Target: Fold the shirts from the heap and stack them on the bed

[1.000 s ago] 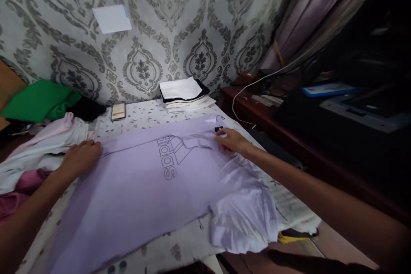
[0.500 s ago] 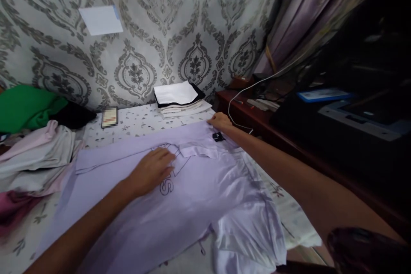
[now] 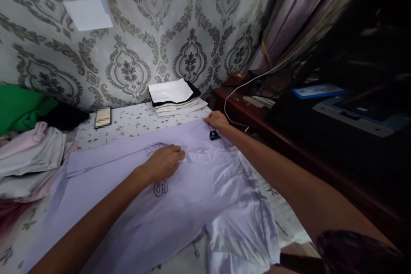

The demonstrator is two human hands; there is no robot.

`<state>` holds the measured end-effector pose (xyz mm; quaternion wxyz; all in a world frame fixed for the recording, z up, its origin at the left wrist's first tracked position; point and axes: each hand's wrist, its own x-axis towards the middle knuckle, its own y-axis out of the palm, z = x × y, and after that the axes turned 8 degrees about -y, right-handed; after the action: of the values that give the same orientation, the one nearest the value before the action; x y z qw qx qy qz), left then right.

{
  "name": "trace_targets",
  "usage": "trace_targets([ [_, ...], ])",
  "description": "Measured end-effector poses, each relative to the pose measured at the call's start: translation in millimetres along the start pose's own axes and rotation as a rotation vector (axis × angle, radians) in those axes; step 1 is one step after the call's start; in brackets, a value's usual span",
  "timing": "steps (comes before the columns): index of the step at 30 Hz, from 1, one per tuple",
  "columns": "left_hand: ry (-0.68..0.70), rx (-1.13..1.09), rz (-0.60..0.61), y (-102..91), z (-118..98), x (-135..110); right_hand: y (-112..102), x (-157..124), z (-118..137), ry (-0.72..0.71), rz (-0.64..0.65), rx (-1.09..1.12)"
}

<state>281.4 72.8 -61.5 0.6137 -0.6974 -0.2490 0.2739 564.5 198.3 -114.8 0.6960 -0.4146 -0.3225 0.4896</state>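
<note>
A lilac T-shirt (image 3: 189,192) lies across the bed, with its far side folded over toward me. Outlined letters show on its front and a black label near the collar. My left hand (image 3: 165,162) is closed on the cloth beside the folded-over sleeve, fingers curled down and fingertips partly hidden. At the shirt's far right corner, my right hand (image 3: 216,120) pinches the folded edge. The satiny right part of the shirt is wrinkled, with its near sleeve hanging toward the bed's edge.
Folded clothes (image 3: 173,96) are stacked by the wall. A phone-like object (image 3: 102,117) lies on the patterned bedsheet (image 3: 128,115). Piled garments (image 3: 35,154) sit at left, one green. A dark red cabinet (image 3: 234,102) with a white cable (image 3: 226,102) stands at right.
My left hand has moved right along the shirt, and its fingers have gone from spread to curled on the cloth. My right hand keeps its pinch; the view has shifted slightly.
</note>
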Motion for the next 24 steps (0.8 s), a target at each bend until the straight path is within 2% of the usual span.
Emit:
trace_targets([
  [3,-0.001,-0.098,-0.013,1.3,4.5,-9.1,-4.5,-5.2,2.2,-0.009,-0.012,-0.024],
  [6,-0.032,-0.157,-0.115,1.2,7.6,-10.3,-9.8,-16.6,10.6,-0.059,-0.058,-0.063],
  [8,-0.032,-0.174,-0.187,2.1,6.8,-2.9,-9.9,-26.8,20.2,-0.173,-0.076,-0.081],
  [10,-0.026,-0.178,-0.213,6.4,2.4,10.9,-5.1,-36.5,30.9,-0.33,-0.035,-0.089],
  [12,-0.008,-0.162,-0.155,15.2,-5.1,26.6,3.9,-43.5,39.0,-0.459,0.063,-0.103],
  [15,0.078,-0.141,0.034,31.5,-17.7,39.3,17.9,-45.4,41.8,-0.528,0.202,-0.147],
  [18,0.171,-0.178,0.117,37.4,-24.8,30.1,23.1,-39.6,37.7,-0.529,0.262,-0.176],
  [21,0.232,-0.288,0.13,24.4,-20.8,9.5,21.0,-35.6,37.9,-0.531,0.289,-0.239],
  [23,0.167,-0.353,0.054,10.9,-8.1,-3.4,20.3,-38.8,42.1,-0.539,0.266,-0.286],
  [24,0.072,-0.351,-0.006,5.2,2.5,-9.7,21.0,-42.7,44.7,-0.545,0.234,-0.294],
])
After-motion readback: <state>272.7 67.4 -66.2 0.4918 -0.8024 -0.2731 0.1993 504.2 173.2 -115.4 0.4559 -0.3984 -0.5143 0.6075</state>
